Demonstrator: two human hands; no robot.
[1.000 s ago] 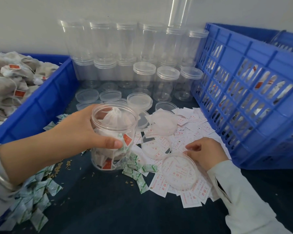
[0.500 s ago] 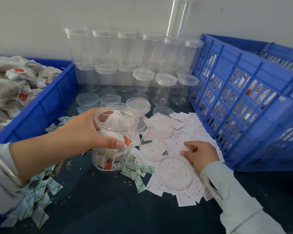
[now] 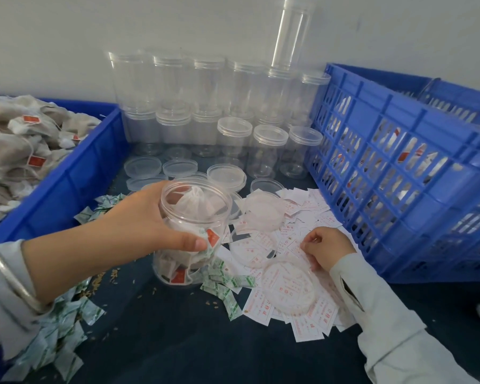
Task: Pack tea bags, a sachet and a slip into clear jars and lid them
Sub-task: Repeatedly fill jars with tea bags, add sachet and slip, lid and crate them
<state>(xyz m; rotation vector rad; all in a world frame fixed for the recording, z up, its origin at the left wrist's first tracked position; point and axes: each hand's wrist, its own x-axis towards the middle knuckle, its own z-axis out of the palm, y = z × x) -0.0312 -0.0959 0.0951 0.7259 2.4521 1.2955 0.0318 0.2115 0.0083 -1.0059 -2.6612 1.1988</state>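
beside the jar (image 3: 190, 234), which our left hand (image 3: 139, 225) grips upright, our right hand (image 3: 326, 249) pinches at the slips (image 3: 297, 214); we should peel off just one, then drop it in.

blue, clear, white and red on our table

we see blue crates (image 3: 399, 151), clear jars (image 3: 234, 139), white slips (image 3: 311, 322) printed red, green-and-white sachets (image 3: 227, 284), red tags on greyish tea bags (image 3: 14, 151).

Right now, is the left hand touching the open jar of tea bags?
Touching. The head view shows the left hand wrapped round the jar, thumb pressed on its front.
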